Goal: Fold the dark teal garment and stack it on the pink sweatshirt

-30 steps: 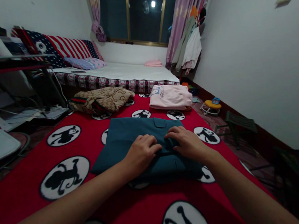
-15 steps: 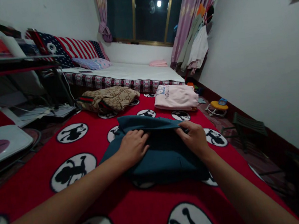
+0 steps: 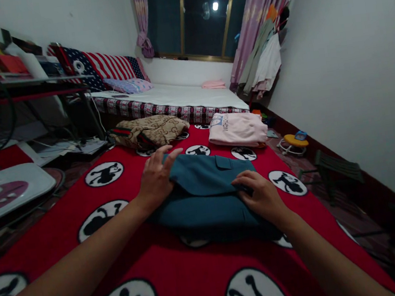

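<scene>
A folded teal garment with a flap pocket (image 3: 205, 210) lies on the red blanket (image 3: 185, 276), its upper layer folded down toward me. At its far left corner is my left hand (image 3: 156, 180), fingers spread and raised, the thumb side close to the cloth. My right hand (image 3: 260, 195) is at the right side, its fingers curled over the edge of the folded-down layer; the fingertips are partly hidden. Beyond the teal garment lie a brown patterned garment (image 3: 158, 128) on the left and a folded pale pink garment (image 3: 239, 130) with printing on the right.
A bed (image 3: 176, 95) with a white top stands below the window. On the left are a cluttered desk (image 3: 29, 83) and a white plastic seat or tray (image 3: 10, 192). A yellow stool (image 3: 295, 141) and a dark green folding stool (image 3: 338, 168) stand on the right.
The raised flap of the teal garment has come down flat toward me, showing its pocket. My left hand has let go and moved up and left; my right hand has shifted slightly nearer me.
</scene>
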The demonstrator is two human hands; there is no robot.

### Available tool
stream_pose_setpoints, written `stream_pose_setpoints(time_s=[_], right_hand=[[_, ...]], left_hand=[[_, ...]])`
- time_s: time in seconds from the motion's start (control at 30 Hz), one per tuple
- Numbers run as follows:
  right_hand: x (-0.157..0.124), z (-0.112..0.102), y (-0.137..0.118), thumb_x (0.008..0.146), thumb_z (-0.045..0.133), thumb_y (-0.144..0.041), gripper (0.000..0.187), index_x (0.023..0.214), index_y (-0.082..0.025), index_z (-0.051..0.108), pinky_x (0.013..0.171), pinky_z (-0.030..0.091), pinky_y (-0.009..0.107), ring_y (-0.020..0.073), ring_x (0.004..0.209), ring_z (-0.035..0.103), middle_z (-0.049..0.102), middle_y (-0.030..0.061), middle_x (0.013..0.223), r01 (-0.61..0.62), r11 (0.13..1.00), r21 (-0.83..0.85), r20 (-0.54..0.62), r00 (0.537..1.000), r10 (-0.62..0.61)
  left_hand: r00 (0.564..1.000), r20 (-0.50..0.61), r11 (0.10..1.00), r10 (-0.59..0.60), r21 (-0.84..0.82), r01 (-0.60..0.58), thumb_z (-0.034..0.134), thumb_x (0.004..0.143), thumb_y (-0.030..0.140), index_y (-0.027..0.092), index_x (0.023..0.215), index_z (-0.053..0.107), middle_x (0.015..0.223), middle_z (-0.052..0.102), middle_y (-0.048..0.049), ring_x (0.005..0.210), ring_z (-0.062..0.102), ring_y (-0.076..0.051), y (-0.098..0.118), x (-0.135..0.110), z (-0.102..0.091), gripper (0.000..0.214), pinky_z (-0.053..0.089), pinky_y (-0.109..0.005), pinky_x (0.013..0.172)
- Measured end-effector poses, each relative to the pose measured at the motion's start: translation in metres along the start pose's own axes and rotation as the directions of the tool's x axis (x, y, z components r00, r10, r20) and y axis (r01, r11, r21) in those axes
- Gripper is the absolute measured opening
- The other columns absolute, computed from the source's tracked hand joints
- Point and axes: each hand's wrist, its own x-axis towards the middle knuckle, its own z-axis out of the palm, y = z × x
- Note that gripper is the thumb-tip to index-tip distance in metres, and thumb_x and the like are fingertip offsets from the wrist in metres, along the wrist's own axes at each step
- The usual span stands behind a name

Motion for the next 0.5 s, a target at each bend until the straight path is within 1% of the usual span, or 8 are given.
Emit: stream_pose_setpoints(time_s=[0.07, 0.13, 0.2, 0.27, 0.3, 0.37, 0.43, 0.5], right_hand=[[-0.004, -0.005, 0.000, 0.084, 0.062, -0.027, 0.012, 0.091, -0.023, 0.070, 0.086, 0.046, 0.032, 0.0195, 0.096, 0.061, 0.067, 0.0048, 0.101, 0.008, 0.999, 0.052, 0.031, 0.999, -0.009], [-0.005, -0.012, 0.002, 0.086, 0.060, -0.036, 0.017, 0.084, -0.022, 0.071, 0.082, 0.047, 0.031, 0.0186, 0.090, 0.063, 0.069, 0.0047, 0.094, -0.034, 0.992, 0.120, 0.028, 0.999, 0.031], [-0.001, -0.018, 0.004, 0.089, 0.056, -0.039, 0.025, 0.079, -0.020, 0.070, 0.079, 0.048, 0.030, 0.0183, 0.084, 0.064, 0.070, 0.0050, 0.087, -0.104, 0.981, 0.165, -0.030, 0.993, 0.111], [0.010, -0.020, 0.002, 0.089, 0.054, -0.037, 0.025, 0.080, -0.020, 0.070, 0.081, 0.048, 0.031, 0.0192, 0.084, 0.065, 0.071, 0.0056, 0.086, -0.165, 0.971, 0.175, -0.114, 0.976, 0.187], [0.018, -0.018, 0.000, 0.089, 0.053, -0.034, 0.023, 0.084, -0.019, 0.070, 0.084, 0.048, 0.032, 0.0199, 0.087, 0.065, 0.072, 0.0061, 0.089, -0.177, 0.968, 0.175, -0.146, 0.968, 0.204], [0.036, -0.008, -0.006, 0.087, 0.051, -0.027, 0.024, 0.098, -0.019, 0.070, 0.092, 0.046, 0.033, 0.0206, 0.100, 0.064, 0.072, 0.0076, 0.103, -0.156, 0.974, 0.164, -0.162, 0.970, 0.182], [0.052, 0.008, -0.009, 0.087, 0.046, -0.021, 0.036, 0.119, -0.018, 0.064, 0.102, 0.041, 0.035, 0.0203, 0.117, 0.057, 0.065, 0.0093, 0.123, -0.114, 0.989, 0.099, -0.103, 0.987, 0.124], [0.061, 0.026, -0.005, 0.090, 0.043, -0.022, 0.046, 0.136, -0.018, 0.052, 0.111, 0.031, 0.044, 0.0227, 0.133, 0.043, 0.051, 0.0101, 0.142, -0.139, 0.988, -0.060, 0.008, 0.990, 0.140]], left_hand=[[0.990, 0.128, 0.997, 0.065, -0.036, -0.061, 0.051, 0.079, 0.014, 0.023, 0.107, 0.069, 0.115, 0.064, -0.0077, 0.109, 0.057, -0.026, -0.004, 0.002, -0.007, 0.034, 0.043, -0.041, 0.096], [0.940, 0.331, 0.997, 0.080, -0.039, -0.071, 0.051, 0.074, 0.011, 0.023, 0.085, 0.074, 0.095, 0.070, -0.0041, 0.092, 0.063, -0.023, -0.011, 0.006, -0.017, 0.028, 0.046, -0.038, 0.089], [0.880, 0.475, 1.000, 0.011, -0.017, -0.004, 0.050, 0.067, 0.007, 0.024, 0.073, 0.074, 0.087, 0.072, -0.0020, 0.084, 0.065, -0.022, -0.014, 0.012, -0.029, 0.030, 0.048, -0.035, 0.083], [0.843, 0.537, 0.994, -0.039, -0.068, 0.089, 0.046, 0.066, 0.005, 0.024, 0.072, 0.075, 0.085, 0.074, -0.0005, 0.084, 0.067, -0.020, -0.005, 0.022, -0.039, 0.035, 0.049, -0.031, 0.082], [0.833, 0.553, 0.983, -0.026, -0.139, 0.123, 0.044, 0.068, 0.006, 0.023, 0.076, 0.076, 0.087, 0.074, 0.0001, 0.086, 0.067, -0.019, 0.005, 0.028, -0.040, 0.037, 0.050, -0.029, 0.083], [0.833, 0.549, 0.935, 0.073, -0.328, 0.135, 0.041, 0.078, 0.009, 0.022, 0.096, 0.076, 0.098, 0.074, -0.0002, 0.095, 0.067, -0.017, 0.032, 0.038, -0.033, 0.042, 0.049, -0.026, 0.089], [0.846, 0.502, 0.894, 0.182, -0.443, 0.070, 0.039, 0.089, 0.020, 0.017, 0.122, 0.065, 0.124, 0.066, -0.0049, 0.114, 0.060, -0.018, 0.059, 0.044, -0.011, 0.042, 0.044, -0.029, 0.100], [0.839, 0.508, 0.925, 0.193, -0.379, 0.016, 0.039, 0.094, 0.032, 0.012, 0.140, 0.047, 0.146, 0.046, -0.0131, 0.134, 0.043, -0.024, 0.078, 0.043, 0.022, 0.051, 0.034, -0.041, 0.111]])
